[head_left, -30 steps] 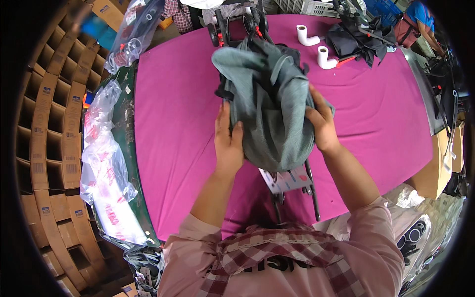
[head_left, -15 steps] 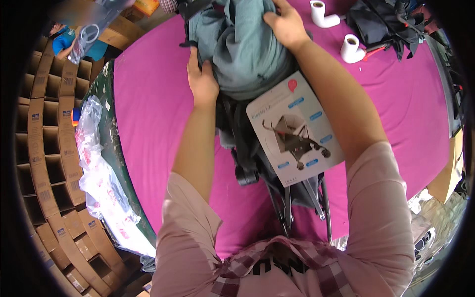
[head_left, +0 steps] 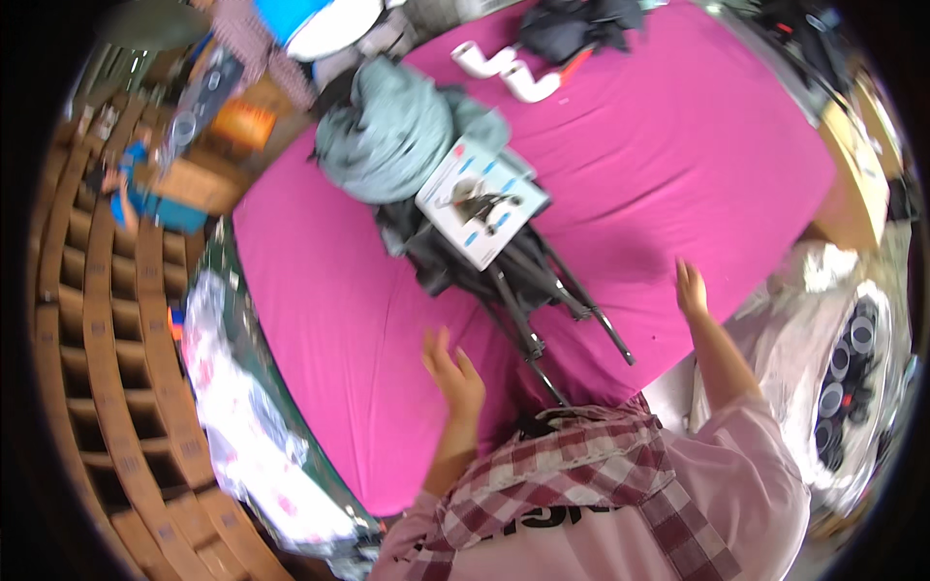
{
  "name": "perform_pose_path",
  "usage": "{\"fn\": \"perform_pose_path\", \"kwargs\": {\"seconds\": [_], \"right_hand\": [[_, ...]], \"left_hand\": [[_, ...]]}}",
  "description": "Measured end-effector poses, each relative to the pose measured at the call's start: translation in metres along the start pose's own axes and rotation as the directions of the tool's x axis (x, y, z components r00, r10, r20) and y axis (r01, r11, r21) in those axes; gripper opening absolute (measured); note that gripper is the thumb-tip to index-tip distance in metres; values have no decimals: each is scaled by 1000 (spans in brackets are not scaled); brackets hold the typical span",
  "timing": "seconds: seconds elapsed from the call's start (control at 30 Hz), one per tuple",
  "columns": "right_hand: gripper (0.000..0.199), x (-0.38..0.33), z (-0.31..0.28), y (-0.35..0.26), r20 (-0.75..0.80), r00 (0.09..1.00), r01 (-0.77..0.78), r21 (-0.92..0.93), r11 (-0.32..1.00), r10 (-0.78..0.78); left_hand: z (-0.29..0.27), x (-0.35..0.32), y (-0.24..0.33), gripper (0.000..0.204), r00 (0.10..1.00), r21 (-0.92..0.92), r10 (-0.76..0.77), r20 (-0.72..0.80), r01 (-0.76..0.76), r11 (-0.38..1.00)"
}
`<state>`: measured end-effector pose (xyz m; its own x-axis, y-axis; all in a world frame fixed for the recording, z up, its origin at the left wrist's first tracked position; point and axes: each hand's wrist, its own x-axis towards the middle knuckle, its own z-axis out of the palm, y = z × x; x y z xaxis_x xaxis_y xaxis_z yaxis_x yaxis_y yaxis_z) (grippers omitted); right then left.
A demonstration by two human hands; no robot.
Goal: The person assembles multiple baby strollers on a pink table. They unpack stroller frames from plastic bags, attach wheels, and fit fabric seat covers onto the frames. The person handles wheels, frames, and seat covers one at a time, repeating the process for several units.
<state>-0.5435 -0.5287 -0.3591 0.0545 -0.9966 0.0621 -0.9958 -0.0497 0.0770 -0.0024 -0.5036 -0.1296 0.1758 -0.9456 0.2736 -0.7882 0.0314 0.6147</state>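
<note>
A folded stroller lies on the pink cloth-covered table [head_left: 620,194], its bundled grey-green fabric [head_left: 387,131] at the far end and its dark frame legs [head_left: 557,290] slanting toward me. On top of it rests a white printed card [head_left: 481,205] bearing a picture of a stroller. My left hand [head_left: 452,376] is above the near part of the table, left of the frame legs, fingers spread and nothing in it. To the right of the legs, my right hand [head_left: 691,290] is also empty with fingers stretched out. Neither hand touches the stroller.
Two white elbow-shaped tubes [head_left: 528,82] and a dark fabric bundle [head_left: 581,27] sit at the far edge. Clear plastic bags [head_left: 242,407] line the left edge, beside rows of cardboard boxes [head_left: 116,329]. Bagged wheels [head_left: 838,387] are at right. A person in blue [head_left: 131,184] is far left.
Both hands have let go of the grey-green fabric and drawn back toward me, moving apart. My view has shifted, so the stroller now appears farther off and more to the left.
</note>
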Motion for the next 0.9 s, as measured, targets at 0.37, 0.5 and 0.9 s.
{"fn": "perform_pose_path", "kwargs": {"seconds": [0.37,0.5,0.9], "right_hand": [[27,-266,-248,-23,405,476,-747,654,117,780],[36,-254,-264,38,-150,680,-472,660,585,718],[52,-326,-246,354,-116,384,-658,661,360,916]], "left_hand": [[36,-94,187,30,591,-717,639,493,-140,682],[65,-140,242,43,321,-649,741,590,-358,672],[191,-208,381,35,201,-380,472,858,-369,848]]}}
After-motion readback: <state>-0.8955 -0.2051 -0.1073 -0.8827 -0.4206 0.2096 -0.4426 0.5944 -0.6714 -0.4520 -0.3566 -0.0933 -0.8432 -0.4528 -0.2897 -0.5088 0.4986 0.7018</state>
